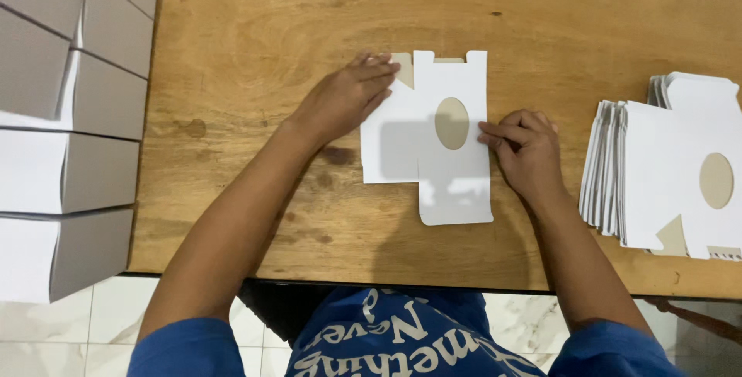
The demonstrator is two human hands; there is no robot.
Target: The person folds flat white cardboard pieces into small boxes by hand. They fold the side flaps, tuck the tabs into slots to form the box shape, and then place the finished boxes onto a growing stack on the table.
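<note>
Worn wooden table [255,29], pale marble-tiled floor [108,323] below, stacked grey boxes [54,153] at left

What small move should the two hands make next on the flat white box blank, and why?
Probably press the fold down. The left hand lies on the box blank at its upper left edge, the right hand pins its right edge, and the blank lies flat on the table.

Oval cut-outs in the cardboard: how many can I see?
2. One is in the flat white carton blank between both hands; the other is in the top blank of the stack at right. Blanks underneath hide theirs.
</note>
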